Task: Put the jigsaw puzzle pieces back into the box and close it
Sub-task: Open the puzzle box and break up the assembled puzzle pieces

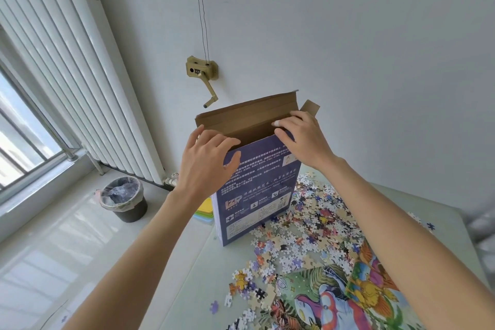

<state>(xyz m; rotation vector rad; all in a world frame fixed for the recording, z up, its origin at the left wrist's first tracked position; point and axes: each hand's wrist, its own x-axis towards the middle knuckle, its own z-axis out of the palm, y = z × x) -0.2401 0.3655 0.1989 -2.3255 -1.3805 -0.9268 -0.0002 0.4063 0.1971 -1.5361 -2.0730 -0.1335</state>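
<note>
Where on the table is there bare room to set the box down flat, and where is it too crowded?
Bare tabletop lies on the near left, bordered by the left forearm, the upright puzzle box and the left fringe of loose puzzle pieces. A smaller bare strip runs along the far right edge. Right of the box is crowded with pieces, down to the printed poster.

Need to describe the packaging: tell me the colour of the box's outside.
Dark purple-blue with white print on the box, seen in the head view.
</note>
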